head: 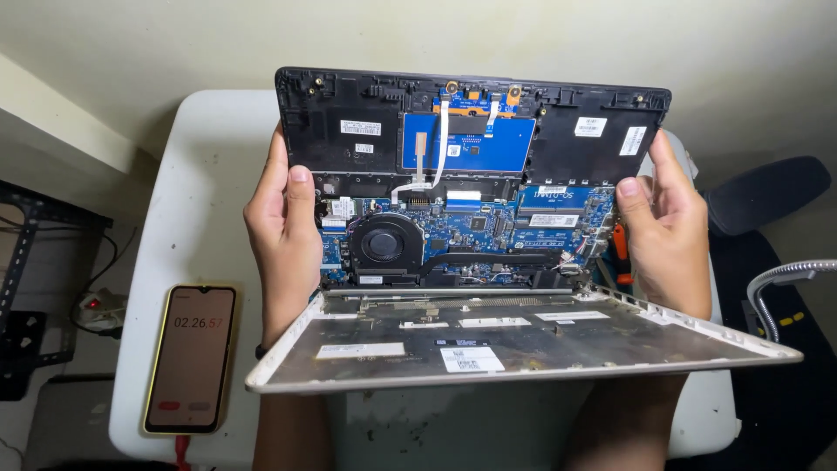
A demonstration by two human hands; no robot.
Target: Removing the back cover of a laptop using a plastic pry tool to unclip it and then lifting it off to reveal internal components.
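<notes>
1. The left hand [281,228] and right hand [664,228] each grip a side edge of the opened black laptop base with exposed blue circuit board [471,179], held upright above the bench.
2. The white plastic bench [187,227] carries a yellow-cased phone [191,358]; a black chair [767,192] stands at the right.

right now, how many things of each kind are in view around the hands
opened laptop: 1
detached bottom cover: 1
phone: 1
white table: 1
hands: 2, left hand, right hand
total: 6
</notes>
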